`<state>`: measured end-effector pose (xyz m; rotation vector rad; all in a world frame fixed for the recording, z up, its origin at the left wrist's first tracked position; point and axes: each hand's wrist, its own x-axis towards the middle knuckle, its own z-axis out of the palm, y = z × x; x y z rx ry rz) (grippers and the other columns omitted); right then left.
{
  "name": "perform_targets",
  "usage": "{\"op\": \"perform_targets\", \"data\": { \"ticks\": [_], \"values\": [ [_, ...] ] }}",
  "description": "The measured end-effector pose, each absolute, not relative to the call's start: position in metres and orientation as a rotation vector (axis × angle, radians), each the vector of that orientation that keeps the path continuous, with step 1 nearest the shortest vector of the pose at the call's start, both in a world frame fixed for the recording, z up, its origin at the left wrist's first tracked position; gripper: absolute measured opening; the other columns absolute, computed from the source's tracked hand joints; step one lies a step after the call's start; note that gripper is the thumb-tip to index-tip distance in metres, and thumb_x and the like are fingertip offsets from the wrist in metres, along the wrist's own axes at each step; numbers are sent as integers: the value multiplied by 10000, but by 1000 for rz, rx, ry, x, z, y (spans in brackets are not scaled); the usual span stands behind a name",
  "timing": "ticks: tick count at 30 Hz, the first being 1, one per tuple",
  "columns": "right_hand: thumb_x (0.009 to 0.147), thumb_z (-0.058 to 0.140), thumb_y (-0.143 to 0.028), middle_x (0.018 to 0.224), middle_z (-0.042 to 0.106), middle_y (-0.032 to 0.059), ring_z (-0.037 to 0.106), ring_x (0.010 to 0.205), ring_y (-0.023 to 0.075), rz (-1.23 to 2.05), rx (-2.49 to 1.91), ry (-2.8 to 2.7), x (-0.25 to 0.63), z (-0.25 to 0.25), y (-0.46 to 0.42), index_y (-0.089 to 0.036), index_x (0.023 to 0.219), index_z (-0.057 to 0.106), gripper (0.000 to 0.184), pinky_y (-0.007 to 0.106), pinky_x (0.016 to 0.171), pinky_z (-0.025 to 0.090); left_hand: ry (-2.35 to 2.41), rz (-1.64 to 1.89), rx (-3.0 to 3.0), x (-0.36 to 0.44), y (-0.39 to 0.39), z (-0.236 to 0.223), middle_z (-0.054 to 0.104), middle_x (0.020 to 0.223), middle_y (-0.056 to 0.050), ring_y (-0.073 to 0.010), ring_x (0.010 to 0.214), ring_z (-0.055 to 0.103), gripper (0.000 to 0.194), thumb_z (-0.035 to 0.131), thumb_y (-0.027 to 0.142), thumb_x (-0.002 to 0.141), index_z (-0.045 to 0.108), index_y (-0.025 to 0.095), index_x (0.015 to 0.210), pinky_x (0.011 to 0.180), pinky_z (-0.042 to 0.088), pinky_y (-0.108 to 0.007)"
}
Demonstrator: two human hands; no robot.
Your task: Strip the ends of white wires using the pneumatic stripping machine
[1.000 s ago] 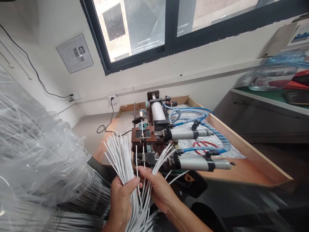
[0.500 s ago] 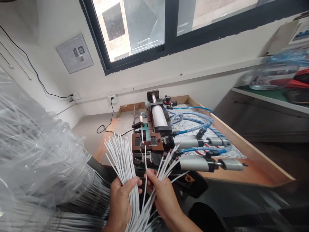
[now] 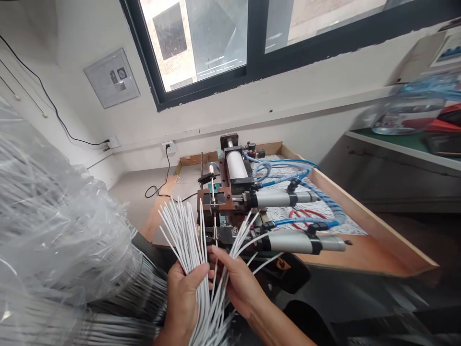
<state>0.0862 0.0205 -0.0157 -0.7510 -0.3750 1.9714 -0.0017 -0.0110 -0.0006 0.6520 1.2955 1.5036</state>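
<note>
Left hand (image 3: 183, 290) and right hand (image 3: 245, 283) both closed on thin white round cables (image 3: 183, 240)

From the head view, the left hand wraps a thick bundle, thumb across its front, with the loose ends fanning upward past the tabletop's front edge. The right hand, its fingers together, pinches a single white cable (image 3: 215, 235) between thumb and fingers; its upper end stands at the front of a dark metal machine with a brown block (image 3: 226, 202), and whether it touches cannot be told. A smaller white bunch (image 3: 239, 242) lies against the right hand, its ends leaning right.

The machine stands at the front edge of a wooden tabletop with raised edges (image 3: 382, 252), left of its middle. Two silver metal cylinders (image 3: 288, 242) point toward the tabletop's right edge, with blue plastic hoses (image 3: 334, 211) looping behind the nearer one. Left of the left hand, clear plastic sheeting (image 3: 93, 226) covers grey cable bundles (image 3: 144, 283).
</note>
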Motion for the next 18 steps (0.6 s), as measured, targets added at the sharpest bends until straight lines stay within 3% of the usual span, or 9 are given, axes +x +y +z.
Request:
{"op": "perform_targets", "data": {
  "ticks": [4, 9, 18],
  "values": [
    [610, 667, -368, 430, 386, -67, 337, 373, 57, 1884, -804, -551, 86, -17, 12, -141, 601, 553, 254, 164, 306, 300, 1231, 1438, 678, 3, -18, -8, 640, 572, -23, -139, 516, 553, 173, 633, 114, 584, 653, 118, 755, 440, 420, -224],
    [618, 658, -392, 460, 433, -40, 386, 434, 76, 1687, -932, -605, 90, -27, 3, -115, 610, 620, 280, 182, 376, 338, 1273, 1479, 603, -2, -27, -20, 659, 626, -34, -159, 571, 573, 135, 654, 138, 588, 643, 124, 722, 511, 455, -260],
    [575, 693, -375, 444, 481, -33, 449, 409, 91, 1757, -939, -530, 93, -27, 5, -106, 598, 633, 277, 210, 399, 361, 1272, 1535, 542, -5, -27, -22, 652, 587, -30, -146, 545, 570, 128, 680, 132, 552, 641, 121, 673, 486, 459, -248]
  ]
}}
